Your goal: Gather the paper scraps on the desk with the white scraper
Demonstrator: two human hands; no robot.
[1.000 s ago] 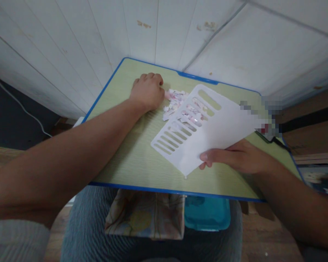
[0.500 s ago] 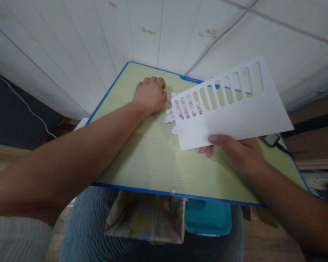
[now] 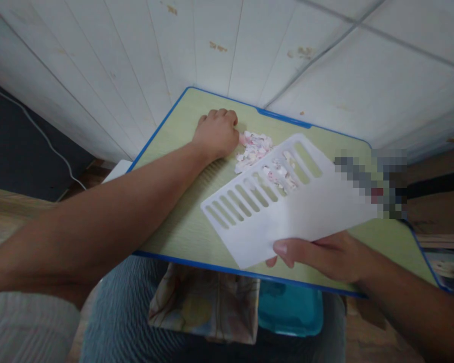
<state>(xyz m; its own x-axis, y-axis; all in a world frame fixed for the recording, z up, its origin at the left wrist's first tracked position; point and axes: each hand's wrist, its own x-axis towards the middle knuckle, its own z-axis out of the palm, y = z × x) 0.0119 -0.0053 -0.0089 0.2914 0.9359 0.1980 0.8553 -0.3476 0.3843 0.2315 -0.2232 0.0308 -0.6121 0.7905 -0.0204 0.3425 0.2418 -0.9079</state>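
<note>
A pile of torn paper scraps [image 3: 252, 146], white and pink, lies on the pale green tabletop [image 3: 196, 212]. Right beside its left edge rests my left hand [image 3: 216, 133], back up, with the fingers curled under; what they hold, if anything, is hidden. My right hand [image 3: 321, 254] grips the lower edge of a white slotted panel [image 3: 287, 217], thumb on top and fingers beneath. The panel is tilted over the table, its row of long slots facing the pile. Some scraps show through the slots.
A blue rim [image 3: 212, 268] edges the table, which stands against a white plank wall [image 3: 196, 45]. Below its front edge are a patterned fabric box [image 3: 208, 307] and a teal plastic container [image 3: 291, 310] at my lap. A cable [image 3: 310, 65] runs down the wall.
The slotted panel in my right hand has come down and nearer to me, uncovering more of the scraps. My left hand stays by the pile. The view has shifted slightly.
</note>
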